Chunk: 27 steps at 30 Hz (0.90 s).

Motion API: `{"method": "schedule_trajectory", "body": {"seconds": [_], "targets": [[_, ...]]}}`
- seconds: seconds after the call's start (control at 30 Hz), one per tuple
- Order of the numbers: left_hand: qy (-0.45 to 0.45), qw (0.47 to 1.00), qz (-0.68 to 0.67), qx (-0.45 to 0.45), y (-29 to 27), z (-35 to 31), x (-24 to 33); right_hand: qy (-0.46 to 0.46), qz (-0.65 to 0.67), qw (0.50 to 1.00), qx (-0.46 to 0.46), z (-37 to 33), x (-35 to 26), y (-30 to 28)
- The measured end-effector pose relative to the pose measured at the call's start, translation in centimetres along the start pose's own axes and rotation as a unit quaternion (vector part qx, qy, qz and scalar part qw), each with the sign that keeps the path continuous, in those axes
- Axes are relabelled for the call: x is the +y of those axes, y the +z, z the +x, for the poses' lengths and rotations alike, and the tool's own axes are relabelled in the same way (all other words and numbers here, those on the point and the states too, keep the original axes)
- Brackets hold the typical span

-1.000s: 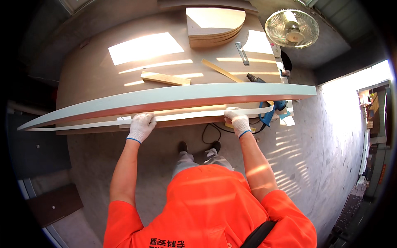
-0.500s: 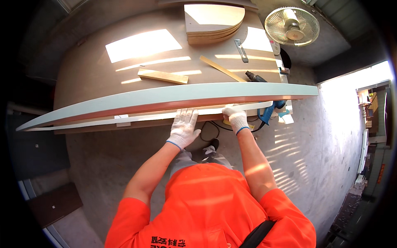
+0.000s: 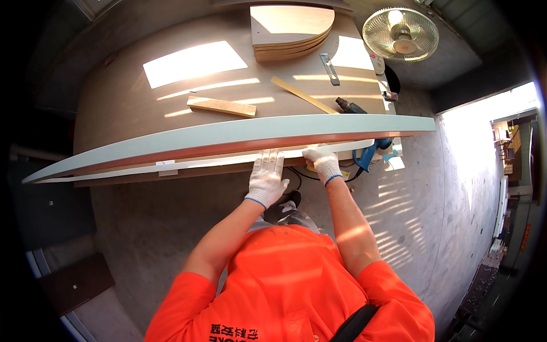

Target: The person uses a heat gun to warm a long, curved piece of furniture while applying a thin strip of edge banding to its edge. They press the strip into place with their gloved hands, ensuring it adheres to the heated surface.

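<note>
A long pale board stands on edge along the near side of the table, its side face reddish brown. A thin white edging strip runs beside it, meeting it toward the far left and hanging loose at its right end. My left hand, in a white knit glove, lies with fingers stretched out flat against the strip. To its right, my gloved right hand is closed on the strip, fingers bent over it. The fingertips are partly hidden. Near that hand, a blue heat gun lies partly behind the board.
The brown table bears a wood block, a thin wood stick, a metal plate tool and several stacked rounded boards. A fan stands at the far right. A dark cord hangs below the edge.
My left hand has slid right along the strip, closer to my right hand. My right hand keeps its grip at nearly the same place.
</note>
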<state>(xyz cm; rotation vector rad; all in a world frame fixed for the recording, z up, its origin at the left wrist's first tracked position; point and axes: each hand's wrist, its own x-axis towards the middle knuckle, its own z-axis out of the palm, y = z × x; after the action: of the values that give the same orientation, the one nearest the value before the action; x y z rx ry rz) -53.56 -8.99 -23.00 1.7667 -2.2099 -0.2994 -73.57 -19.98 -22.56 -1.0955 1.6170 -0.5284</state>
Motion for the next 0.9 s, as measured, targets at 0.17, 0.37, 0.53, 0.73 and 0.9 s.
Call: {"method": "schedule_trajectory", "body": {"seconds": [0.17, 0.37, 0.53, 0.73, 0.9], "targets": [[-0.070, 0.997, 0.026, 0.024, -1.4, -3.8, -4.2, -0.034, -0.221, 0.975, 0.002, 0.3, -1.1, 0.0], [-0.123, 0.990, 0.065, 0.020, -2.9, -5.6, -6.8, 0.108, 0.111, 0.985, 0.072, -0.1, 0.1, 0.9], [-0.102, 0.995, 0.025, -0.001, -2.6, -2.4, -2.8, 0.149, 0.143, 0.978, 0.039, -0.1, 0.0, 0.5], [-0.108, 0.986, -0.073, 0.104, -1.4, -0.8, -3.1, -0.082, 0.121, 0.989, 0.013, -4.2, -2.8, 0.1], [-0.125, 0.983, -0.131, 0.034, -2.8, 0.4, -6.4, -0.131, 0.098, 0.977, -0.138, -7.5, -2.6, -0.8]]}}
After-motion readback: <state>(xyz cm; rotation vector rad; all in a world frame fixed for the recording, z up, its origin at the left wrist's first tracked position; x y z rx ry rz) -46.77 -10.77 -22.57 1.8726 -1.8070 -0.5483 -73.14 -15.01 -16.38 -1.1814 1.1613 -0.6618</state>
